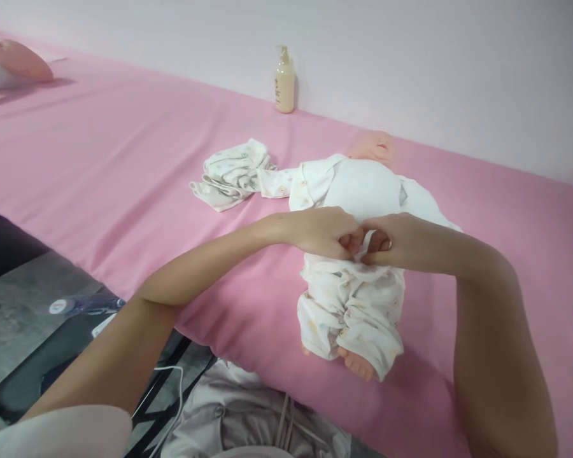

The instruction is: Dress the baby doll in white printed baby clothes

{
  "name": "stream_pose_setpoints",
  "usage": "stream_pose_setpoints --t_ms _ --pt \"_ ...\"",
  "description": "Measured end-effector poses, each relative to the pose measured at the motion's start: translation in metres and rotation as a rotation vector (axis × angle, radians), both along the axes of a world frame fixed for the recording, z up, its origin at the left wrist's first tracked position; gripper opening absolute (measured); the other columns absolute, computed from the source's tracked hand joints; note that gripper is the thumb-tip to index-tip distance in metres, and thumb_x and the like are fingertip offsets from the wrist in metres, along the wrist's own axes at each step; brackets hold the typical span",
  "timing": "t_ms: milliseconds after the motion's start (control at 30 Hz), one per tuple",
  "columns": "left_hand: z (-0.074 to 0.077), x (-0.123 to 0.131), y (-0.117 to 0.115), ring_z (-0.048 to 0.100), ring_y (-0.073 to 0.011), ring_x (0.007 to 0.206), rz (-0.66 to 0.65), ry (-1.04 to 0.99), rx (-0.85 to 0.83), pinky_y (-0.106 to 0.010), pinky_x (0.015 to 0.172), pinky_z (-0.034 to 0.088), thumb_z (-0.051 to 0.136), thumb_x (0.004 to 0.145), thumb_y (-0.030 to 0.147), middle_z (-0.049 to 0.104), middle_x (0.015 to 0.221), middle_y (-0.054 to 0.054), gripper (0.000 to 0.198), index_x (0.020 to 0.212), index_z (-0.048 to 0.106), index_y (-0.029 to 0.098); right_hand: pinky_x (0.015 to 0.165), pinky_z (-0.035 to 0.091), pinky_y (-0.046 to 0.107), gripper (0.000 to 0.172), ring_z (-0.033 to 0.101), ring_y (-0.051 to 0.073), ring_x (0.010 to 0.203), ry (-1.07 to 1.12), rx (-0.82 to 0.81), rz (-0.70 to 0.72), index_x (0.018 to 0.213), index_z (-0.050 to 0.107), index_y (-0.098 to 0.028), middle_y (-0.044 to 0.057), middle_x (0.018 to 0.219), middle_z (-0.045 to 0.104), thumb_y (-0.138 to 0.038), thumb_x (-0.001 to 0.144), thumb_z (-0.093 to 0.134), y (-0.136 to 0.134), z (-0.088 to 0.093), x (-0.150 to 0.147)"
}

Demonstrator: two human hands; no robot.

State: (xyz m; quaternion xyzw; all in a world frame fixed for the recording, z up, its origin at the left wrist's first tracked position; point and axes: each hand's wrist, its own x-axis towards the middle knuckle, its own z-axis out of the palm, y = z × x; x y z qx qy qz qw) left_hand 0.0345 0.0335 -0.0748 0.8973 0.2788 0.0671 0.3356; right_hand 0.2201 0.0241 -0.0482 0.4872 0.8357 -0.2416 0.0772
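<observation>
A baby doll (371, 147) lies on its back on the pink-covered table, its head toward the wall. It wears a white patterned jacket (310, 181), open at the front over a plain white torso, and white patterned trousers (351, 299) with bare feet showing below. My left hand (327, 232) and my right hand (405, 242) meet over the doll's waist. Both are closed, fingertips pinching white cloth at the top of the trousers. Whether that bit is a tie or the waistband itself I cannot tell, since my fingers partly hide it.
Beside the doll's sleeve lies a crumpled patterned cloth (236, 172). A pump bottle (284, 83) stands against the wall. Another doll (16, 63) is partly visible at far left. Below the table edge are a black stool (38, 362), a clear plastic bottle (83, 305) and a white cable (179, 388).
</observation>
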Motion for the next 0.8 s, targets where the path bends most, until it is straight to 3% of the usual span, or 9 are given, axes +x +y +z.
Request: stream_pose_setpoints --t_ms 167,333,400,533,667,800 --pt "-0.001 -0.001 0.003 0.039 -0.0084 0.046 0.013 -0.005 -0.045 -0.026 0.047 0.025 0.056 0.069 0.024 0.048 0.053 0.002 0.015 0.056 0.05 0.017 0.049 0.023 0.028 0.028 0.034 0.011 0.048 -0.153 0.034 0.002 0.051 0.036 -0.018 0.0 0.052 0.042 -0.023 0.069 0.057 -0.004 -0.007 -0.008" --pt "-0.006 -0.004 0.008 0.044 -0.0095 0.051 0.106 0.012 -0.031 -0.024 0.047 0.027 0.064 0.065 0.033 0.054 0.06 0.001 0.02 0.064 0.052 0.017 0.05 0.022 0.028 0.012 0.037 0.012 0.047 -0.118 0.317 -0.039 0.057 0.051 -0.02 0.0 0.053 0.046 -0.023 0.066 0.058 -0.015 -0.004 -0.015" --pt "-0.007 -0.004 0.008 0.044 -0.0096 0.052 0.089 0.014 -0.003 -0.024 0.047 0.028 0.063 0.065 0.031 0.053 0.06 0.001 0.018 0.065 0.051 0.017 0.05 0.022 0.028 0.015 0.036 0.012 0.046 -0.131 0.345 -0.025 0.055 0.05 -0.02 0.0 0.05 0.045 -0.023 0.067 0.058 -0.019 -0.002 -0.017" --pt "-0.012 -0.001 0.003 0.046 -0.0111 0.054 0.033 0.001 0.12 -0.026 0.051 0.03 0.052 0.067 0.017 0.053 0.062 -0.001 0.004 0.064 0.052 0.016 0.047 0.022 0.027 0.031 0.034 0.009 0.046 -0.075 0.166 0.005 0.049 0.04 -0.017 -0.001 0.049 0.043 -0.027 0.074 0.056 -0.017 -0.001 -0.013" --pt "-0.015 0.004 0.0 0.046 -0.0116 0.058 -0.019 0.008 0.223 -0.028 0.052 0.029 0.046 0.067 0.009 0.056 0.076 -0.007 0.009 0.06 0.044 0.015 0.045 0.02 0.026 0.041 0.028 0.008 0.046 -0.033 0.019 -0.059 0.05 0.038 -0.017 -0.002 0.051 0.037 -0.04 0.081 0.054 -0.004 -0.006 -0.002" --pt "-0.012 0.007 -0.001 0.037 -0.0099 0.051 -0.012 0.089 0.195 -0.027 0.047 0.025 0.044 0.065 0.008 0.052 0.067 -0.004 0.008 0.067 0.043 0.016 0.048 0.026 0.026 0.035 0.037 0.009 0.052 0.039 -0.037 -0.036 0.058 0.054 -0.018 -0.001 0.058 0.046 -0.043 0.082 0.053 0.004 -0.007 0.007"
